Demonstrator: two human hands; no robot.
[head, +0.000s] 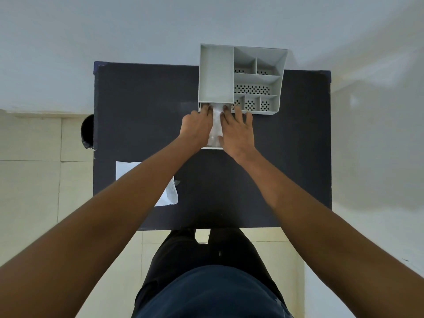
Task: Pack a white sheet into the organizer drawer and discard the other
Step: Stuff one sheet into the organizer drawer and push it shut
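A grey desk organizer (215,72) with several compartments stands at the far edge of the dark table. Its drawer (212,148) is pulled out toward me, and a crumpled white sheet (216,121) lies inside it. My left hand (197,127) and my right hand (237,130) press down on the sheet from either side, fingers spread and reaching toward the organizer's front. A second white sheet (171,193) lies flat on the table at the near left, partly hidden under my left forearm.
The dark table (286,157) stands against a pale wall. A black bin (88,131) sits on the tiled floor beside the table's left edge. My legs are at the table's near edge.
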